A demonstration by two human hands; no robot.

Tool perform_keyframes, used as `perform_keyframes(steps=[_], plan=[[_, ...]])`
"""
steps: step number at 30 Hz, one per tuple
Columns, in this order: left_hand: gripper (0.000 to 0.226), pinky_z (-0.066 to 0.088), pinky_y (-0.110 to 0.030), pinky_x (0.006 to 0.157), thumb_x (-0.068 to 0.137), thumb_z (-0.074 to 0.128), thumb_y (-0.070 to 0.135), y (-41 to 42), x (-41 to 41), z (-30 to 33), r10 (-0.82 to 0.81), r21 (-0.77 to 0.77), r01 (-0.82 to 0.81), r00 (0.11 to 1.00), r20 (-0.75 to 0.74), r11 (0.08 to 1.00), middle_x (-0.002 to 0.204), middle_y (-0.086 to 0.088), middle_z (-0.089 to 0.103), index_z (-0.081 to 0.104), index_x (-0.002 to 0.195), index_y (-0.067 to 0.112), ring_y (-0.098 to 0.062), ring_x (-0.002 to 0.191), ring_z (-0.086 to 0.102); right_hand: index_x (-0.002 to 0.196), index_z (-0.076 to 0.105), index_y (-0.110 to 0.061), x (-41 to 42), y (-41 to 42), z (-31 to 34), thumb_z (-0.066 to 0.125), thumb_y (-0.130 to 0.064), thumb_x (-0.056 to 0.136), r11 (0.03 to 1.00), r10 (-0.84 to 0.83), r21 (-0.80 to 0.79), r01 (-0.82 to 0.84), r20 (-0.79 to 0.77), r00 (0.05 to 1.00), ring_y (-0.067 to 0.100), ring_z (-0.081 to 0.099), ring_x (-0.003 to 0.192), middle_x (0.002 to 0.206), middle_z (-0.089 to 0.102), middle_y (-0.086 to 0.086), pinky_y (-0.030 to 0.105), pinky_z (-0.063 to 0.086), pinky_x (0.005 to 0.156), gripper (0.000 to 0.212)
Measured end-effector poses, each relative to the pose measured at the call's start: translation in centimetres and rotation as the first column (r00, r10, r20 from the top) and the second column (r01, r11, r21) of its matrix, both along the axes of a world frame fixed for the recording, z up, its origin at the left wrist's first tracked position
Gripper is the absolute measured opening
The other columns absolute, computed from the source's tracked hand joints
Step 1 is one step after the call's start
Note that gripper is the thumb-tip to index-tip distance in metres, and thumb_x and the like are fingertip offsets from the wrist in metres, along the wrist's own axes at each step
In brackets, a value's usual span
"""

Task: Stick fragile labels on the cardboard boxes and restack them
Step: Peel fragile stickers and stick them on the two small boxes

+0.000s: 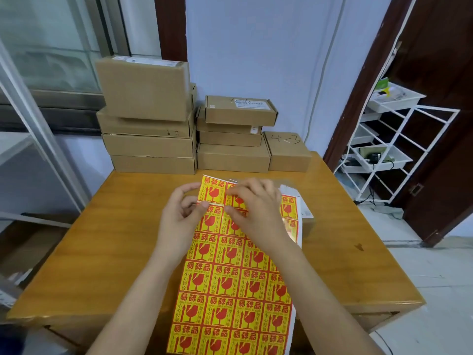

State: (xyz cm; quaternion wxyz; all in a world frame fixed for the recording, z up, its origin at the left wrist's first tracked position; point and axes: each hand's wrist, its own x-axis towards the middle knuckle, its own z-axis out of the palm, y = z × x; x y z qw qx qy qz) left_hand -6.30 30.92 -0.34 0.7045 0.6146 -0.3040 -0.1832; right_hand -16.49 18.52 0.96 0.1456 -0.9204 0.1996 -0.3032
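Left hand pinches the label sheet steady, right hand picks at 1 top sticker — best peeled slowly from its corner, flat.

On the table, near the front and middle: the label sheet, running off the table's near edge. On the far end of the label sheet: left hand at its left side, right hand just right of that, both touching it. Under the sheet's far right corner: a small box, only partly seen. Behind the label sheet, at the table's back edge: a tall box stack to the left, a shorter box stack touching its right side, and one single box right of that. Far right of the table, on the floor: a wire rack with trays.
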Motion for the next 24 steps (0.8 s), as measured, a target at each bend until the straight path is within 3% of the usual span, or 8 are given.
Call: perform_keyframes(steps=[4, 8, 13, 17, 24], plan=[[0.027, 0.054, -0.025, 0.056, 0.09, 0.057, 0.01, -0.1, -0.1, 0.1, 0.007, 0.006, -0.008, 0.998, 0.058, 1.0, 0.085, 0.003, 0.072, 0.054, 0.111, 0.028, -0.013, 0.073, 0.067, 0.101, 0.067, -0.028, 1.7, 0.2, -0.1, 0.067, -0.04, 0.08, 0.996, 0.064, -0.069, -0.06, 0.058, 0.996, 0.016, 0.039, 0.109, 0.109, 0.059, -0.01, 0.036, 0.024, 0.092, 0.024], [0.028, 0.054, -0.024, 0.06, 0.09, 0.058, 0.012, 0.0, 0.0, -0.1, -0.003, 0.024, 0.001, 0.997, 0.082, 1.0, 0.085, 0.005, 0.071, 0.054, 0.113, 0.027, -0.013, 0.077, 0.066, 0.093, 0.069, -0.027, 2.0, 0.2, -0.1, 0.066, -0.038, 0.081, 0.995, 0.085, -0.05, -0.081, 0.09, 0.992, 0.017, 0.041, 0.106, 0.103, 0.061, -0.011, 0.034, 0.024, 0.089, 0.016], [0.03, 0.053, -0.023, 0.065, 0.089, 0.059, 0.009, 0.0, -0.1, -0.4, -0.01, 0.039, 0.006, 0.995, 0.096, 0.999, 0.086, 0.005, 0.072, 0.054, 0.114, 0.026, -0.014, 0.079, 0.066, 0.084, 0.07, -0.023, 2.0, 0.1, 0.3, 0.066, -0.03, 0.084, 0.992, 0.097, 0.059, -0.107, 0.156, 0.983, 0.013, 0.041, 0.1, 0.096, 0.063, -0.011, 0.032, 0.024, 0.085, 0.008], [0.03, 0.055, -0.025, 0.061, 0.089, 0.059, 0.006, 0.1, 0.1, -0.6, 0.012, 0.023, -0.012, 1.0, 0.024, 1.0, 0.083, 0.002, 0.073, 0.055, 0.112, 0.024, -0.015, 0.076, 0.068, 0.086, 0.068, -0.02, 2.1, 0.1, 0.9, 0.062, -0.026, 0.088, 0.968, 0.059, 0.219, -0.125, 0.286, 0.957, 0.012, 0.045, 0.097, 0.093, 0.062, -0.01, 0.039, 0.038, 0.085, 0.009], [0.033, 0.055, -0.04, 0.065, 0.089, 0.059, 0.004, 1.5, 1.8, -0.1, 0.092, 0.074, -0.086, 0.993, -0.072, 0.994, 0.085, -0.009, 0.07, 0.053, 0.118, 0.019, -0.026, 0.078, 0.069, 0.08, 0.062, -0.025, 1.6, -0.1, 1.3, 0.061, -0.021, 0.087, 0.906, -0.01, 0.369, -0.207, 0.508, 0.862, 0.011, 0.052, 0.085, 0.084, 0.057, -0.013, 0.025, 0.041, 0.074, 0.008]])
